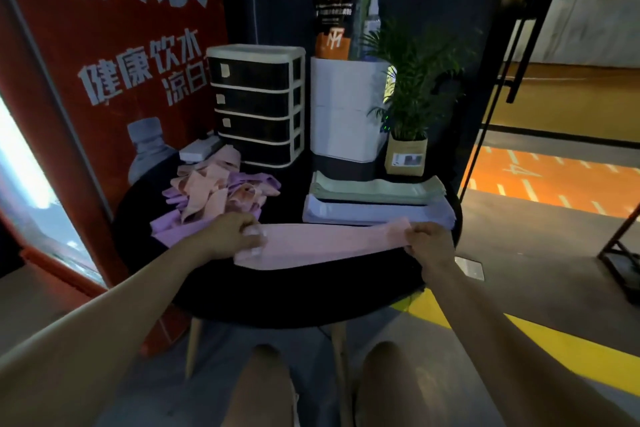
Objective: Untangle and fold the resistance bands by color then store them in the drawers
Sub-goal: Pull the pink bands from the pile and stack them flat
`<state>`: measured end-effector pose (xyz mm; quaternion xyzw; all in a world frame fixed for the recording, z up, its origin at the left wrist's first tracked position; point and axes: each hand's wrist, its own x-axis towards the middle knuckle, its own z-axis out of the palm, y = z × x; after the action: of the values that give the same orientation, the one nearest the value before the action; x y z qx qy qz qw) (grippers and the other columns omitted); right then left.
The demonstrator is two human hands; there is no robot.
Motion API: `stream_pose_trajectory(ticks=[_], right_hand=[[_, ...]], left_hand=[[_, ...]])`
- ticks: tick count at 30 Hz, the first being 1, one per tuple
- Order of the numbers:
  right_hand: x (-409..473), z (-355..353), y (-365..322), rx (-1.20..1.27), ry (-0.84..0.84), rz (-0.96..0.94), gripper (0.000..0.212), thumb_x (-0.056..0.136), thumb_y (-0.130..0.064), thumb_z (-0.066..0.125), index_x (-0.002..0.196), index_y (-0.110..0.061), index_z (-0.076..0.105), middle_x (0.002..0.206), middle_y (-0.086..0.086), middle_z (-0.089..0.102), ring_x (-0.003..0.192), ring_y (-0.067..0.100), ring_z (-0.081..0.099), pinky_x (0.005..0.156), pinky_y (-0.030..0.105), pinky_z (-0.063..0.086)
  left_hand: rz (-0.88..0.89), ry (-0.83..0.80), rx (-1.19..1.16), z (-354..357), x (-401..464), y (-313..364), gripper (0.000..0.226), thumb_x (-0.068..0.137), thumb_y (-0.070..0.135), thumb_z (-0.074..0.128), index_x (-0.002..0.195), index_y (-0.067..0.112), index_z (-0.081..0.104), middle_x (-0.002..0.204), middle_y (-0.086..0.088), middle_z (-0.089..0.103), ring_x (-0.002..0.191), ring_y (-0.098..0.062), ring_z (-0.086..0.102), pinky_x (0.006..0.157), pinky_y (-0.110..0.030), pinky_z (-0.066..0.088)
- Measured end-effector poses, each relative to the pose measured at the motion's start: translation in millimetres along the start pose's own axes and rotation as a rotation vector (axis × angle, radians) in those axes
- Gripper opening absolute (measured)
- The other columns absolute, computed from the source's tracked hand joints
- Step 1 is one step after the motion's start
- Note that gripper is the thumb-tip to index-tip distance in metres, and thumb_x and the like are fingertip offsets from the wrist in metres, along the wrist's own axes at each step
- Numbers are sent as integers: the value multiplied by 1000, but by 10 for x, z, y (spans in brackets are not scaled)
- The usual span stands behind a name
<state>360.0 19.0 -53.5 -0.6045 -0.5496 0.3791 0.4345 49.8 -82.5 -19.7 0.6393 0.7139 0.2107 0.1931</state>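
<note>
1. The pink band [325, 246] lies flat on the near part of the round black bench [311, 302], its long axis running left to right across the person's front, stretched between both hands.
2. The left hand [235, 236] rests on the band's left end with fingers curled over it, pinning and gripping the fabric against the bench; the right hand [429, 239] pinches the right end between thumb and fingers.
3. Since each hand has one end, the likely next move is a fold along that long axis, one end carried over to meet the other. Neither hand is clearly nearer the middle, so I judge either could lead.
4. Just behind the band, toward the right, sits a stack of folded bands: a pale lilac pile [377, 213] below and a green pile [377, 189] on top, close to the right hand.
5. Behind the left hand lies the tangled heap of peach and purple bands [218, 187], still unsorted; a purple strip reaches down to touch the left hand's side.
6. The drawer unit [258, 104] stands at the back of the bench, all drawers closed as far as I can tell, beyond the heap.
7. A white bin-like container [346, 107] and a potted plant [408, 90] stand at the back right, clear of the folding area.
</note>
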Motion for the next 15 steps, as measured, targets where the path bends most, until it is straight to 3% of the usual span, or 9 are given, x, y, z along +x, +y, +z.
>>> stream_pose_trajectory(ticks=[1,4,8,10,12,15], right_hand=[[-21,-34,46,-62,5,3,18,83,4,47,77,19,55,71,25,46,72,24,43,61,30,38],[-30,-115,195,-226,16,-42,19,83,1,50,67,-8,52,77,9,50,78,21,45,53,28,28],[-48,-185,244,-320,8,-97,12,83,-2,53,74,-4,61,72,3,54,75,23,53,51,23,31],[-56,-190,222,-346,2,-126,29,85,-10,56,58,-7,48,55,2,43,55,17,44,42,17,26],[-68,-186,191,-356,21,-125,45,90,-19,55,50,-8,38,49,4,35,46,13,35,40,21,22],[-64,-177,152,-370,39,-65,39,92,-17,54,59,4,56,61,16,55,56,21,52,46,23,31]], left_hand=[[-9,69,-80,68,14,20,13,85,17,66,91,8,59,81,-3,57,78,-18,51,63,-21,39],[-38,193,-213,297,65,53,12,83,7,66,77,14,58,77,-2,60,76,-17,54,62,-17,41],[-88,248,-238,497,68,36,3,87,9,61,88,6,61,89,-8,61,86,-19,55,74,-24,38],[-135,300,-213,516,42,8,15,91,14,56,97,1,63,94,-8,59,89,-19,53,77,-23,35],[-169,328,-162,511,19,-37,20,93,13,52,101,-2,63,100,-11,61,90,-21,52,74,-22,31],[-190,341,-133,508,-14,-74,21,86,0,58,105,-4,63,109,-17,64,103,-29,57,77,-17,31]])
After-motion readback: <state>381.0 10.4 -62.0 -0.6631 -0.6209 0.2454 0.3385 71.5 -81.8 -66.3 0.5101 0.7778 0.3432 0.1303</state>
